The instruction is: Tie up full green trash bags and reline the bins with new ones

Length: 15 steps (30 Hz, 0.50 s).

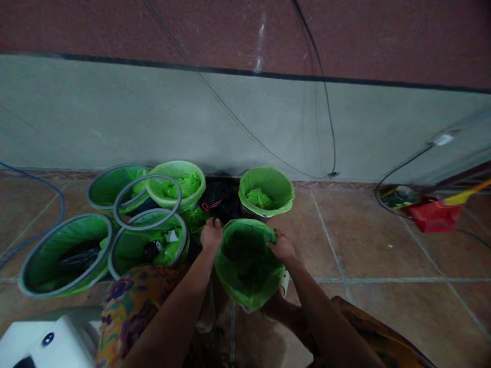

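Note:
A bin lined with a green garbage bag (249,276) stands between my legs, its mouth facing up toward me and its inside dark. My right hand (283,247) is closed on the bag's edge at the right of the rim. At the rim's left side is my left hand (211,235), fingers curled; whatever it may hold is hidden. Just beyond, a second lined bin (284,191) by the wall has crumpled green plastic inside. A black plastic bag (226,202) with a red tie lies left of it.
Several more green-lined bins (192,171) cluster at the left, with a loose grey ring (119,197) lying across them. A white object (49,340) is at lower left. Cables hang along the wall (245,112). A red dustpan (433,214) lies at the right.

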Motion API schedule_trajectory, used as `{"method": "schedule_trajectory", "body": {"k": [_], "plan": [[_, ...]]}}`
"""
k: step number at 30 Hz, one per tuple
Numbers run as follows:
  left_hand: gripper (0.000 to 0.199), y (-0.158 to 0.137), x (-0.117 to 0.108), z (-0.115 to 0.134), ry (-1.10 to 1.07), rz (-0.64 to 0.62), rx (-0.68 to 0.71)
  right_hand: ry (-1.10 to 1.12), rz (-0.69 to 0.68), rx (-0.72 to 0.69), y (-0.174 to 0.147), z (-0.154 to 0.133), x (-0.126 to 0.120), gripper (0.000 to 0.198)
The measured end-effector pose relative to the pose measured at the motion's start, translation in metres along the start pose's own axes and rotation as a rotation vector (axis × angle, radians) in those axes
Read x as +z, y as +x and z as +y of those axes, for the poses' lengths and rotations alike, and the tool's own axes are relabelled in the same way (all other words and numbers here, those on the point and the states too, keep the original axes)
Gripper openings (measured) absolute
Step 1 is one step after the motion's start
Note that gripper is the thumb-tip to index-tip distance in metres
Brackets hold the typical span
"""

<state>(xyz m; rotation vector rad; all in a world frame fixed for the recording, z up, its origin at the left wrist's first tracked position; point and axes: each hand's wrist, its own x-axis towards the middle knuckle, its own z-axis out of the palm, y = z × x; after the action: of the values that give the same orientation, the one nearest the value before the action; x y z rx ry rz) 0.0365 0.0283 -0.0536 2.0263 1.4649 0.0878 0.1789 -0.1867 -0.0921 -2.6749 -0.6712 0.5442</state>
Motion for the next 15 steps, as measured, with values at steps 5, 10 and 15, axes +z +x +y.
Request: {"method": "schedule_trajectory", "body": {"k": [5,10,15], "plan": [[0.044,0.033,0.008,0.011,-0.048,-0.176,-0.026,0.047,0.063,-0.124,0.017,-0.037,-0.024,0.044],[0.041,0.037,0.028,0.006,-0.095,-0.293,-0.004,-0.014,-0.021,-0.185,0.038,-0.063,-0.017,0.036],[0.031,0.027,0.033,0.0,-0.121,-0.352,0.103,-0.037,-0.085,-0.227,0.047,-0.041,0.006,0.032]]}}
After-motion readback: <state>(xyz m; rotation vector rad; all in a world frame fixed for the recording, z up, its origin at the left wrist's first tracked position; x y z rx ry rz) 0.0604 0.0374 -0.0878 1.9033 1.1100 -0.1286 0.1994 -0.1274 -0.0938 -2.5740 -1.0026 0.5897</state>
